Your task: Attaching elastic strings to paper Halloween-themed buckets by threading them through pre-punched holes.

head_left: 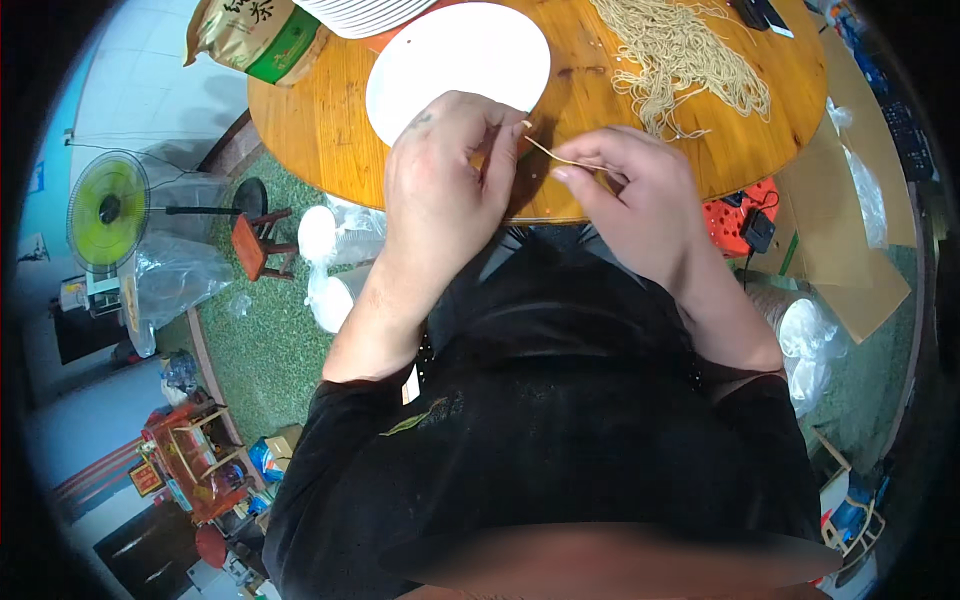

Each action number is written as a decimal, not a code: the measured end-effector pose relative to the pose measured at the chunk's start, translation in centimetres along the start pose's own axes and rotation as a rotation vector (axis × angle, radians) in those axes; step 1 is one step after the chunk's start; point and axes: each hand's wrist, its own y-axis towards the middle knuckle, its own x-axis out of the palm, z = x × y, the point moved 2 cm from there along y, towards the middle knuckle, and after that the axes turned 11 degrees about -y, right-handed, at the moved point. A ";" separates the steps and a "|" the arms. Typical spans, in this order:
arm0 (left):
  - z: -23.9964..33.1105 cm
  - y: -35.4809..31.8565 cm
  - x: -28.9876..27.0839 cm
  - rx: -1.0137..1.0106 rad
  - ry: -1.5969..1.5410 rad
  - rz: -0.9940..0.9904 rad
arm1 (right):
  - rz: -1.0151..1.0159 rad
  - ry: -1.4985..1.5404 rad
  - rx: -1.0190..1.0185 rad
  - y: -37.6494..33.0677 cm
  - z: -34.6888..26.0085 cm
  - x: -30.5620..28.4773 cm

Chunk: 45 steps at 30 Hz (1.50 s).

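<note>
The round table [330, 140] is orange-brown wood with a smooth, slightly glossy varnish that shows the grain. On it lies a flat white plate [450, 60] that looks like matt paper or thin plastic, smooth and unmarked. The pale yellow pile of thin strands [680, 60] looks dry, stiff and matt, like straw or dried noodles; the single strand [560, 157] pinched between the left hand [440, 190] and the right hand [640, 200] looks the same. The green and tan bag [250, 40] has a glossy plastic film. The person's black top [560, 440] is soft matt cloth.
</note>
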 end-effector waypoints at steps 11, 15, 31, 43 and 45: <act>0.0 -0.3 -0.5 0.004 -0.076 0.013 | -0.102 -0.554 -0.418 5.6 -5.1 -6.1; -0.3 -0.3 -0.8 -0.094 -0.234 0.000 | -0.011 -0.402 -0.447 6.3 -5.5 -5.3; -0.8 1.0 -0.9 -0.369 -0.440 -0.216 | 0.245 -0.272 -0.657 6.5 -4.9 -4.2; -1.3 1.2 -1.1 -0.439 -0.636 -0.269 | 0.445 -0.100 -0.363 0.4 -1.9 1.5; -1.7 1.2 -1.3 -0.428 -0.666 -0.298 | 0.437 -0.103 -0.343 0.6 -1.8 1.5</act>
